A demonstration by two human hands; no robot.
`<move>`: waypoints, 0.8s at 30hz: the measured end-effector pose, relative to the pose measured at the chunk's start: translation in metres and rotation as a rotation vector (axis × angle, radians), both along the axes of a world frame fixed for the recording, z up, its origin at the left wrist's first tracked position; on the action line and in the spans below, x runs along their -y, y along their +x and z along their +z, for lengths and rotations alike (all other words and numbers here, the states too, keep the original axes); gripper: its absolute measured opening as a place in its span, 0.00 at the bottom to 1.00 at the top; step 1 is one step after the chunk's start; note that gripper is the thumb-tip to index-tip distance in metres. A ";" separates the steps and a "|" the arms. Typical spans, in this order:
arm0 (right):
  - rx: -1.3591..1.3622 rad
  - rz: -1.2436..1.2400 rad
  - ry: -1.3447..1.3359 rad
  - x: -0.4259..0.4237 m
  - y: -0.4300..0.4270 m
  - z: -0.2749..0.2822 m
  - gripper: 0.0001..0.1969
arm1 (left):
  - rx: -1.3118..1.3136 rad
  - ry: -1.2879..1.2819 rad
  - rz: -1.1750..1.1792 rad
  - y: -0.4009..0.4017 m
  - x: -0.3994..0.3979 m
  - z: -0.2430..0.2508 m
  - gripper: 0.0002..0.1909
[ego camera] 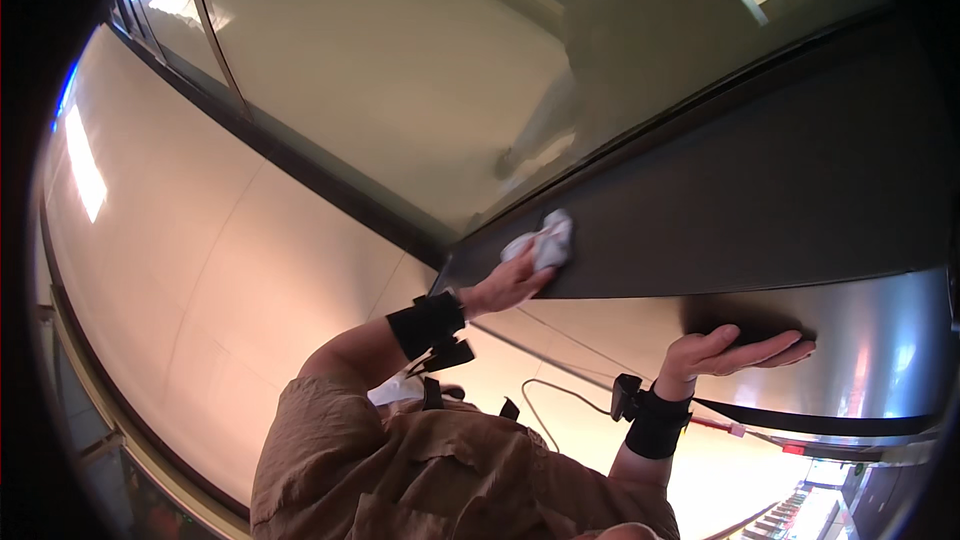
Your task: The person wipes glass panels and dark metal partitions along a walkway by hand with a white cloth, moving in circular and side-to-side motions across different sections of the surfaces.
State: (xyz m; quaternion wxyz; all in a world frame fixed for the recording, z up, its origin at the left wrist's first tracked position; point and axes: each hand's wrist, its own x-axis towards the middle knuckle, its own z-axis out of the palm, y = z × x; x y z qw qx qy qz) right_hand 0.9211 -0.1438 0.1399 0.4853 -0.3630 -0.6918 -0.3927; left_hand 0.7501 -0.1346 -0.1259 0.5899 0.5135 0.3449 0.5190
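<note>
My left hand (517,277) grips a crumpled white cloth (553,240), slightly blurred, against a wide dark panel (735,187). The cloth is near the panel's narrow left end, just below a large glass pane (390,82). Off to the right, my right hand (739,352) is held out with its fingers extended and nothing in it. It is beside a shiny metal surface (862,345) under the panel's lower edge, where a dark reflection or shadow of it appears. Whether it touches the metal I cannot tell. Each wrist wears a black band with a small device.
A dark frame strip (300,165) runs along the glass, which reflects a figure and bright windows. Smooth beige surface (202,255) with thin seams spreads on the left. A thin cable (559,382) hangs near my right wrist device. A black strip (817,420) crosses below the metal.
</note>
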 end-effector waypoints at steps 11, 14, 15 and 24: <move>-0.041 -0.057 0.013 -0.006 -0.011 -0.008 0.30 | -0.157 0.522 0.393 0.011 0.049 0.106 0.30; -0.036 -0.094 0.015 -0.006 -0.012 -0.011 0.30 | -0.314 0.624 0.246 0.007 0.034 0.123 0.35; -0.037 -0.101 0.016 -0.008 -0.011 -0.011 0.30 | -0.187 0.674 0.265 -0.005 0.034 0.138 0.35; 0.312 -0.412 0.114 -0.006 0.003 -0.008 0.33 | -0.019 -0.523 0.150 0.011 0.026 -0.094 0.19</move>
